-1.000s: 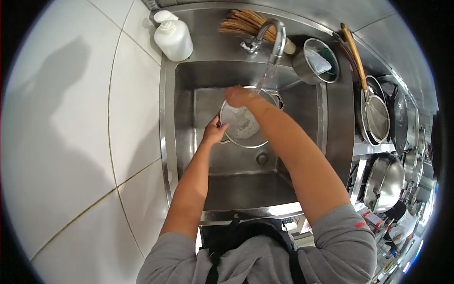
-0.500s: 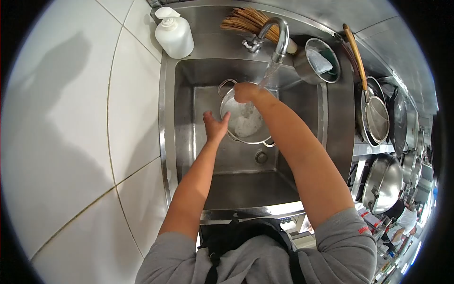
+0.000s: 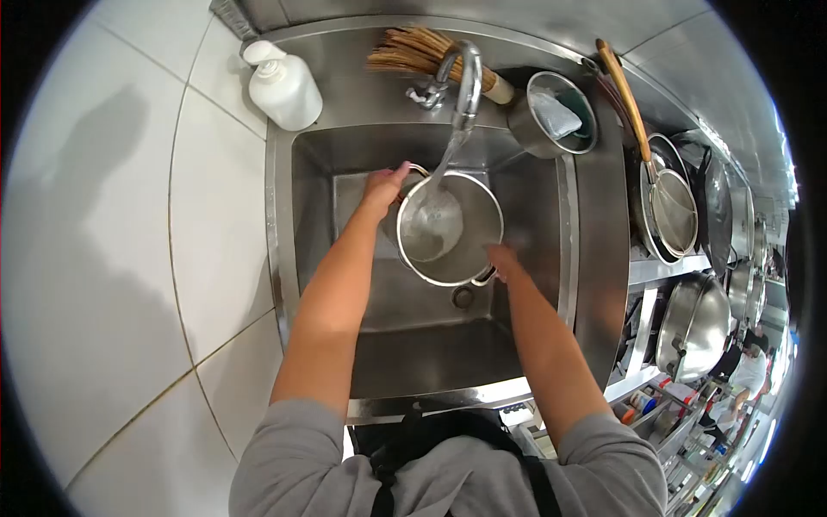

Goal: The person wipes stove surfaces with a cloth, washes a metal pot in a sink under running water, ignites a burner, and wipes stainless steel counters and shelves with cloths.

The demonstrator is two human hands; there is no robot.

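A round metal pot [image 3: 472,226] with two loop handles is tilted in the steel sink [image 3: 422,351]. Water runs from the curved faucet [image 3: 468,86] into it, and some water lies inside. My left hand [image 3: 386,188] is closed on the handle at the pot's upper left. At the lower right, my right hand [image 3: 502,261] is at the rim beside the other handle; its fingers are blurred and partly hidden, so its grip is unclear.
Behind the sink are a white pump bottle [image 3: 286,90], a bundled straw brush [image 3: 420,53] and a steel container [image 3: 551,116] with a cloth. Strainers [image 3: 674,212] and a large pan [image 3: 692,329] stand at the right. A person [image 3: 748,376] is far right.
The pot has turned and tilted. My left hand has moved up and closed on a handle; my right hand has left the pot's inside for the lower right rim. The view has shifted slightly.
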